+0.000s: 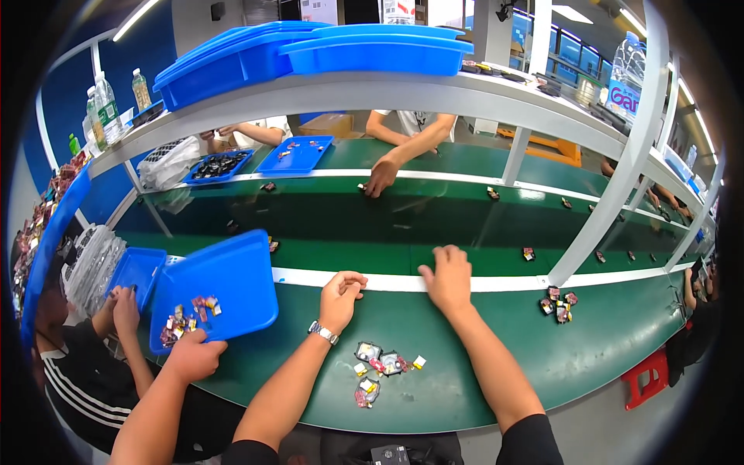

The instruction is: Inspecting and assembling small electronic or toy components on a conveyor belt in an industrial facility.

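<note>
My left hand (pixel 342 301), with a metal-band wristwatch (pixel 323 332) on the wrist, rests by the white rail (pixel 387 284). Its fingers are loosely curled, and nothing shows in them. Over the same rail, my right hand (pixel 448 280) reaches to the edge of the dark green conveyor belt (pixel 457 229), thumb apart and fingers extended, holding nothing. Between my forearms, several small black-and-clear parts (pixel 391 362) with pink and yellow bits lie on the green worktop (pixel 434 387). A similar cluster of small parts (pixel 559 304) is right of my right hand.
At left, another person's hand (pixel 199 356) holds a tilted blue tray (pixel 252 279) of small parts near my left arm. A co-worker's hand (pixel 381 177) reaches onto the belt opposite. A white shelf post (pixel 612 194) stands at right; blue trays (pixel 372 53) sit overhead.
</note>
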{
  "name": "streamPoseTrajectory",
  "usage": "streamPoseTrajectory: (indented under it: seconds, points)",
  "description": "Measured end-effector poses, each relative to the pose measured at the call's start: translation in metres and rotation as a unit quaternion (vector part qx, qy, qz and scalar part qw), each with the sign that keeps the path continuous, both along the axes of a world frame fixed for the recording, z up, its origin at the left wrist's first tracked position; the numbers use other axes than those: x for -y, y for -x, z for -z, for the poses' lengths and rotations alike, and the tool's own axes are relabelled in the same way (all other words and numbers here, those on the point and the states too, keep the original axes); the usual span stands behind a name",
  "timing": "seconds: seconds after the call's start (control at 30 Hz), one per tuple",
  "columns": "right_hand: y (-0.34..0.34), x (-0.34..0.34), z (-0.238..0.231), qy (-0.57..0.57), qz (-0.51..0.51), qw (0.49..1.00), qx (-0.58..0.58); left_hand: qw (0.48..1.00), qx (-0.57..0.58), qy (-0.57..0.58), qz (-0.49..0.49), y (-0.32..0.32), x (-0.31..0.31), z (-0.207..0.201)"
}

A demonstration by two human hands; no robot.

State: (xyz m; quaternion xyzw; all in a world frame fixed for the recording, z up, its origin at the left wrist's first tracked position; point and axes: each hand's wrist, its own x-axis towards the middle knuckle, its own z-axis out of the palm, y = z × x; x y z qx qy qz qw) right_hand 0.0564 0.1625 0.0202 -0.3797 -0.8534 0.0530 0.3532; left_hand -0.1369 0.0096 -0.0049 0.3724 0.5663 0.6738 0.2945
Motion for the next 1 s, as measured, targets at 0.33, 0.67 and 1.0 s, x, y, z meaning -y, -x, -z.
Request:
streamPoseTrajectory:
  seconds: [0.33, 0.67, 1.0]
  points:
    - [0.001, 0.112, -0.017, 0.269, -0.295, 0.911, 0.104, 0.992, -0.095, 0.046, 0.076, -0.008, -0.003, -0.002]
    - [-0.033, 0.081, -0.025, 0.357, -0.184, 0.911, -0.092, 0.94, 0.037, 0.094, 0.325, -0.023, 0.004, -0.006]
    - [-0.037, 0.073, -0.012, 0.346, -0.215, 0.901, -0.147, 0.962, 0.038, 0.123, 0.242, -0.045, 0.01, -0.032]
